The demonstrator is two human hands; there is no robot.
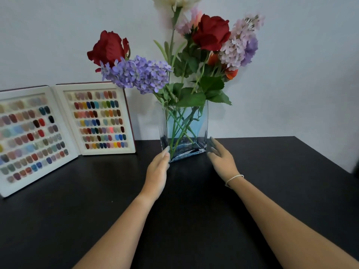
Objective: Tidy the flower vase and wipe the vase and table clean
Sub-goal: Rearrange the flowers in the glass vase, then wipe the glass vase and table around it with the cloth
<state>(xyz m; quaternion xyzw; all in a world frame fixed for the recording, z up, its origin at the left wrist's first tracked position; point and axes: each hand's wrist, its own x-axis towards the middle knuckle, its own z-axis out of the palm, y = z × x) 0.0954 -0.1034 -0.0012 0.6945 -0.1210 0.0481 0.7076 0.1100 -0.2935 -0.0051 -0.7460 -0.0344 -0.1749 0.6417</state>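
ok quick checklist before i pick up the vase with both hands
1. Left hand on the vase: ok, fingertips at its lower left corner.
2. Right hand on the vase: cannot tell, open beside the lower right edge, contact unclear.
3. Both hands free of other things: ok.
4. Vase upright on the table: ok.
5. Flowers balanced: not ok, the purple bloom and a red rose lean far left.
6. Room beside the vase: not ok on the left, the nail colour display stands close.
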